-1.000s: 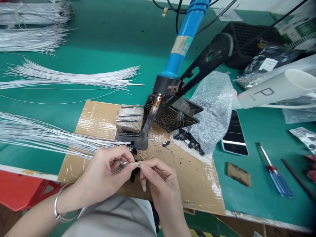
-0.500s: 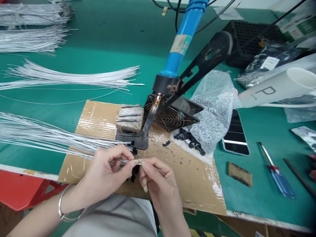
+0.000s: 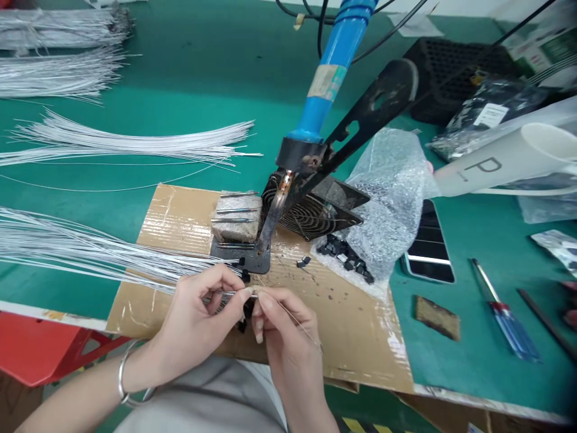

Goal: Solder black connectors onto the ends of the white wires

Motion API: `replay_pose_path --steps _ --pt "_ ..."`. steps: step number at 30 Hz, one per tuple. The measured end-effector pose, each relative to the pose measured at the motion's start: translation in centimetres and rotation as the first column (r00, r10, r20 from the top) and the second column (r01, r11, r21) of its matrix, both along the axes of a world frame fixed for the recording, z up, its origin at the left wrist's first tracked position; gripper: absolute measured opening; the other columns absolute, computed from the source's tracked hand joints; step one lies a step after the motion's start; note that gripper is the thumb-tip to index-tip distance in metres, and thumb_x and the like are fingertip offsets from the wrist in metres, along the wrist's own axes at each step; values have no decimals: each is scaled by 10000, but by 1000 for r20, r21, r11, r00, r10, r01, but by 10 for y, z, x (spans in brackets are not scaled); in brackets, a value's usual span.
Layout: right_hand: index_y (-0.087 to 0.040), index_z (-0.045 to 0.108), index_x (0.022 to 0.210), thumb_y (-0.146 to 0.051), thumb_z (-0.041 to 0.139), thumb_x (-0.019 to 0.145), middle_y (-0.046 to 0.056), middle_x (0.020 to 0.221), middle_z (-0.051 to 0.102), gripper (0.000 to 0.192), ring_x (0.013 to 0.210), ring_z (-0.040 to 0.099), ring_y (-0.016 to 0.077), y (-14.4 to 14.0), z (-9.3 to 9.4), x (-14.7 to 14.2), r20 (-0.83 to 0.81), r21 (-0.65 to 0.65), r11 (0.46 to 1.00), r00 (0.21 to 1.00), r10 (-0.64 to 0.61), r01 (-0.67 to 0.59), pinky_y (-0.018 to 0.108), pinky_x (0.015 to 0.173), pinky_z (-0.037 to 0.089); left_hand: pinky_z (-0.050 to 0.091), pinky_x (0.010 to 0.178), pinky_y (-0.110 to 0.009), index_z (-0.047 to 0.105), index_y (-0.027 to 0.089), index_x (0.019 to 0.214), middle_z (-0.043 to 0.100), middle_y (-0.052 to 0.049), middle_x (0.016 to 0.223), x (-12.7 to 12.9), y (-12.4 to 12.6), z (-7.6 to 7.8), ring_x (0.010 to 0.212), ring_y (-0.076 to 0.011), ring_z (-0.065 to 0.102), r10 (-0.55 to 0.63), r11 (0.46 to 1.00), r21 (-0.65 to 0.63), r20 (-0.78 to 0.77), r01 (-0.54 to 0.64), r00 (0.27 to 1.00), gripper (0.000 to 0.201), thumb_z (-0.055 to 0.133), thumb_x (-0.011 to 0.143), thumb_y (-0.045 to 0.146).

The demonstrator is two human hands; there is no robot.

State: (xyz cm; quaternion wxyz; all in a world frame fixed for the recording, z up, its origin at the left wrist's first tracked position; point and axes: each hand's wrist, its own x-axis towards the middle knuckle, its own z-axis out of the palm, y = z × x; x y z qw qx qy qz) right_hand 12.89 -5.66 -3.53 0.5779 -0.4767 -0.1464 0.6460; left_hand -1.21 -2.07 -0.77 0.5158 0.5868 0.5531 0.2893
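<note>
My left hand point(image 3: 198, 322) is closed in a pinch on a thin silvery rod point(image 3: 229, 293) that looks like a wire or tube; its exact kind is unclear. Close against it, fingertips nearly meeting, my right hand point(image 3: 291, 337) pinches a fine thin wire point(image 3: 297, 320) that trails back over the fingers. The spot where rod and wire come together is mostly covered by the fingertips. A bundle of white wires point(image 3: 148, 255) runs in from the left behind my left hand. Small black pieces point(image 3: 244, 275) sit at the bundle's right end, partly hidden by my hands.
A blue-handled soldering iron point(image 3: 322, 90) slants down in a black stand over a cardboard sheet point(image 3: 360, 343). Around it are a grey block with metal rods point(image 3: 237, 219), a small fan point(image 3: 311, 213), black pieces point(image 3: 347, 258) by bubble wrap point(image 3: 383, 186), a phone point(image 3: 430, 246) and a screwdriver point(image 3: 505, 313).
Both hands keep their pinch with only slight finger shifts. My left forearm and its bracelet have moved a little to the right, and my right hand has shifted slightly left.
</note>
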Motion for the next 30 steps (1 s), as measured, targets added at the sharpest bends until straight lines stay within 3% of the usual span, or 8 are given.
replay_pose_path --steps 7,12,20,30 --pt "-272 854 989 -483 804 882 12 780 740 243 551 622 86 -4 -3 9 158 62 998 987 21 -32 176 501 539 353 487 -229 669 174 795 657 -27 673 1 5 3 554 -123 527 63 997 -45 12 -62 998 189 632 896 329" --pt "-269 853 891 -406 840 861 -2 722 735 140 516 615 74 -4 -5 11 238 70 995 970 56 -75 160 503 526 377 484 -215 676 174 786 662 -22 668 1 6 4 552 -116 541 71 997 -20 35 -70 997 181 647 897 314" --pt "-280 847 852 -372 849 856 -21 654 723 92 502 610 59 -3 -1 8 240 68 996 970 46 -64 127 507 509 443 509 -204 727 170 751 706 -43 681 1 6 7 603 -130 610 48 992 115 23 -50 999 173 674 894 250" --pt "-257 843 847 -385 853 851 -18 631 705 128 493 601 75 -1 -3 10 162 66 993 983 87 -98 156 484 518 397 483 -210 720 176 776 650 -12 656 -1 3 3 551 -107 533 19 995 100 20 -21 1000 172 655 919 246"
